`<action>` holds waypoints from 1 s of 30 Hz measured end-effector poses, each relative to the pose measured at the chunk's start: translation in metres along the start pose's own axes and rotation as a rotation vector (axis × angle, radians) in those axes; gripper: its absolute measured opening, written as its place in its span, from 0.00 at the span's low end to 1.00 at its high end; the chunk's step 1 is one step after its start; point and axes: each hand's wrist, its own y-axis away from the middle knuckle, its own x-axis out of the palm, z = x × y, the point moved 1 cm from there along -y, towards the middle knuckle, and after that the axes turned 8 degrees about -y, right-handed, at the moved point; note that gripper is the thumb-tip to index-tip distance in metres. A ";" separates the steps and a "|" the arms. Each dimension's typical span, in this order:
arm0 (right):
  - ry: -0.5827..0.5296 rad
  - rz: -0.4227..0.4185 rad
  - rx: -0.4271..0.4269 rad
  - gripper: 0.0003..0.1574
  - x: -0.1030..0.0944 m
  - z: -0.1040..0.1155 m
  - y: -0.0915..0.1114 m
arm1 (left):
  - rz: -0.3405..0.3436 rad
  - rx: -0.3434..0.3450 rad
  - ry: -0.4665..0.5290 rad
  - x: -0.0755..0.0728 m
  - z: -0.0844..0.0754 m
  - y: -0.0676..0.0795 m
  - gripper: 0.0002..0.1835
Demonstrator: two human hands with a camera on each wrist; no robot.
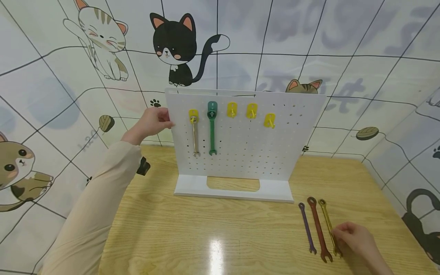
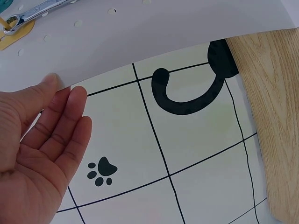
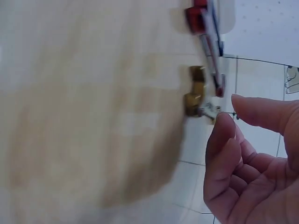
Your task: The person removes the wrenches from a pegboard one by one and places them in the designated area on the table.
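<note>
Two wrenches [image 1: 212,133] hang on the board [image 1: 237,133] my left hand [image 1: 154,122] pinches, and my right hand [image 1: 355,238], seemingly holding nothing, is by three wrenches [image 1: 317,228] left on the counter [image 1: 172,229].

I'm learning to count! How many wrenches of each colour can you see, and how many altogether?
Silver wrench: 1
Green wrench: 1
Purple wrench: 1
Red wrench: 1
Gold wrench: 1
Total: 5 wrenches
</note>
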 end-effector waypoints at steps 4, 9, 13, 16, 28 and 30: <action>-0.080 -0.022 0.003 0.25 -0.001 0.005 0.002 | -0.001 -0.001 0.003 0.000 0.000 0.000 0.05; -0.147 -0.050 -0.040 0.21 0.003 0.017 0.006 | -0.004 0.003 0.005 -0.001 -0.002 0.001 0.05; -0.184 -0.067 -0.087 0.19 0.007 0.028 0.005 | -0.004 -0.003 0.007 -0.001 -0.002 0.001 0.05; -0.185 -0.074 -0.109 0.20 0.009 0.037 0.002 | -0.003 -0.006 0.006 -0.001 -0.002 0.001 0.05; -0.283 -0.090 -0.179 0.21 0.024 0.079 -0.008 | -0.003 -0.006 0.000 -0.001 -0.003 0.002 0.05; -0.284 -0.088 -0.201 0.21 0.025 0.085 -0.010 | -0.005 -0.004 -0.003 -0.002 -0.003 0.002 0.04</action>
